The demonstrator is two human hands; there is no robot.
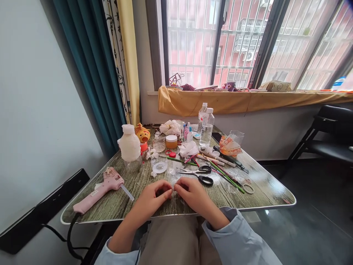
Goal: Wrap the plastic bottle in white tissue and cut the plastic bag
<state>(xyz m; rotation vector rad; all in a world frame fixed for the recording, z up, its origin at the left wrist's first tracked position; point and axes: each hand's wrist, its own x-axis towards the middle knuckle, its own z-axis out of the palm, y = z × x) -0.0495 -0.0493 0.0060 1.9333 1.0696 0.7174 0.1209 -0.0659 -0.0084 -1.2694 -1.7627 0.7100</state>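
Observation:
Low over the front part of the table, my left hand (154,195) pinches with thumb and forefinger. My right hand (193,194) faces it in the same pinch, the fingertips of both nearly touching. Whatever lies between those fingers is too small to make out. Just beyond my right hand lie black-handled scissors (205,175), blades pointing left. A clear round plastic lid (160,168) rests beyond my left hand. Farther left is a pink hot glue gun (97,192) with a glue stick showing. Behind it stands a bottle wrapped in a whitish covering (129,141).
Colored sticks (227,176), a utility knife (231,160) and a white ring (248,188) occupy the right side. Water bottles (206,127), an amber jar (171,141), crumpled tissue (171,127) and an orange-labelled cup (231,143) stand farther back. The glue gun's cord (69,235) hangs off the left edge.

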